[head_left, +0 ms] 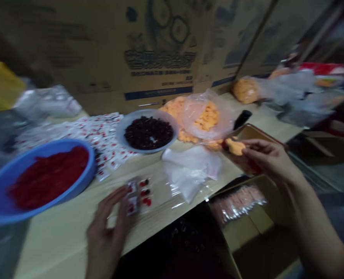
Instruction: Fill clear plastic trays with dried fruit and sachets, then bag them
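Observation:
My right hand (266, 159) pinches a small orange foam-like piece (235, 147) between thumb and fingertips, above a reddish-brown box (251, 133). On the table my left hand (109, 226) closes its thumb and fingers at the edge of small white-and-red sachets (132, 197). Beside them lie small red and black pieces (145, 193); blur hides whether these are inside a clear bag. A stack of clear plastic bags (189, 170) lies between the hands. Behind it, an open plastic bag (226, 116) spills orange pieces (174, 108).
A blue basin (86, 170) holds red pieces; a pale bowl (121, 131) holds dark ones. Many sachets (81, 131) are spread behind them. Cardboard (102, 77) stands along the back. Below the table's front edge, an open carton (247, 226) contains filled clear packets (237, 203).

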`<action>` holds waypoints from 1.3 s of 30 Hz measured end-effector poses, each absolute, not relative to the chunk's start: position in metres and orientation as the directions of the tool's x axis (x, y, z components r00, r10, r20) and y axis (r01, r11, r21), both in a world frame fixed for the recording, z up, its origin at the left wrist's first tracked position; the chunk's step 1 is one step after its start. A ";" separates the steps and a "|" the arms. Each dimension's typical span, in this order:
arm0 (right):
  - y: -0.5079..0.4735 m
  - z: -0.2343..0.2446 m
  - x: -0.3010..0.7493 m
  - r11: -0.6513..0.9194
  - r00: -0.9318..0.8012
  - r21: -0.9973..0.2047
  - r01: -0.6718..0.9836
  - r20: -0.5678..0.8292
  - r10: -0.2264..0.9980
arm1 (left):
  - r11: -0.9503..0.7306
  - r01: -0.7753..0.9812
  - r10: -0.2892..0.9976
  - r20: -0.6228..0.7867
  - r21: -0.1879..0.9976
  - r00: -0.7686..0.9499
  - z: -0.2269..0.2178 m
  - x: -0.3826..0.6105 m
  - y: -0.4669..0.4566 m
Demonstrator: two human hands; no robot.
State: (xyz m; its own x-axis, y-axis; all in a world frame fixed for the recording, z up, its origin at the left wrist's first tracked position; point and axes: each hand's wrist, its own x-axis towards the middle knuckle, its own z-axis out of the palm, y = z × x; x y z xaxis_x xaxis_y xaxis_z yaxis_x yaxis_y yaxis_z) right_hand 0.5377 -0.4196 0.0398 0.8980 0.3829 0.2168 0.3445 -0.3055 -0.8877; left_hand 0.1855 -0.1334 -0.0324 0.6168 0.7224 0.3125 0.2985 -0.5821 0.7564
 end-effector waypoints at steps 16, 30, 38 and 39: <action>-0.169 -0.075 0.306 -0.032 0.305 -0.992 -0.121 -0.068 0.950 | -0.230 0.308 0.874 0.057 0.923 0.483 -0.047 0.137 -0.098; -0.152 -0.095 0.309 0.108 0.219 -0.863 0.494 0.244 0.945 | -0.618 0.640 0.759 0.136 0.457 0.636 -0.067 0.139 -0.088; -0.151 -0.104 0.298 0.183 0.026 -0.591 0.786 0.327 0.945 | -0.633 0.678 0.763 0.154 0.375 0.628 -0.076 0.139 -0.087; -0.147 -0.104 0.297 0.191 0.013 -0.583 0.790 0.327 0.945 | -0.635 0.667 0.758 0.150 0.390 0.634 -0.076 0.139 -0.088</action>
